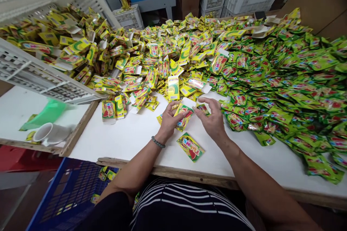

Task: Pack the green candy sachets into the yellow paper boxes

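Note:
My left hand [168,121] is closed around a small yellow and green candy box [184,115], with a watermelon picture on its face and its white end flap open at the top. On the right, my right hand [213,119] is at the box's edge; its thumb meets the box near the flap, and its index finger is bent and apart from the thumb. A green packet [203,109] shows between those fingers; whether it is touched I cannot tell. Just below my hands, a flat candy box [190,147] lies on the white table [130,144].
Yellow boxes [173,88] are heaped ahead, and green candy packets [271,90] are piled to the right. A tilted white crate [48,74] spills boxes at left, near a white mug [51,133]. A blue basket [67,187] stands below the table edge.

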Motion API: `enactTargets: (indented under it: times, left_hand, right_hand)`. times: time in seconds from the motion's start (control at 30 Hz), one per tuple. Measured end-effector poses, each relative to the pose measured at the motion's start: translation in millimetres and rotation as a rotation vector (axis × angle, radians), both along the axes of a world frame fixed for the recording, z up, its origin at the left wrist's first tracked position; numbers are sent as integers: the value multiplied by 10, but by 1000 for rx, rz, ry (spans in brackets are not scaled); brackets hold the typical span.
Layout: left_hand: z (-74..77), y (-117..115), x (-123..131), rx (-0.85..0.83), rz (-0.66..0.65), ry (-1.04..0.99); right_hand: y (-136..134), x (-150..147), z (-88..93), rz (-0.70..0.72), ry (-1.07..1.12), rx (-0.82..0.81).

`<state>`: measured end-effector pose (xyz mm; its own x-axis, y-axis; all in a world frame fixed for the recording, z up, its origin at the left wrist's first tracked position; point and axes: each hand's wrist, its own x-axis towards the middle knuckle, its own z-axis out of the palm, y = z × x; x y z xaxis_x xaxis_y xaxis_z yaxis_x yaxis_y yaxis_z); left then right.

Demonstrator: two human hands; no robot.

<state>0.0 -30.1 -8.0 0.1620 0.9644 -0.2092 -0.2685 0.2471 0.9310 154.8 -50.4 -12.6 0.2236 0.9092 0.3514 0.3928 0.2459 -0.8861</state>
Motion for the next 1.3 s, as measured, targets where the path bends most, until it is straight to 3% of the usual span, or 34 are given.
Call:
enactTargets:
  times: [0.1,0.27,0.43,0.63,0.8,0.93,1.3]
  left_hand:
    - [22,-9,-24,93,14,8]
    - [13,-32,-79,181,-152,92]
    - [8,-31,-82,140,-200,88]
    - [-3,-35,-78,75,-111,59]
    - [15,-45,-52,84,-96,91]
    - [31,-51,-40,68,-106,108]
    - [35,-37,-97,59,-204,120]
  right_hand:
    - [21,-56,-76,89,115,-46]
    - [44,-81,-198,258,237,-198]
    - [42,8,-135,264,323,-265]
    - [-3,0,-29,307,271,-239]
    - [24,-35,-58,190,445,-330]
    - [52,-16,-21,188,606,-373]
    - [54,121,-69,301,447,-390]
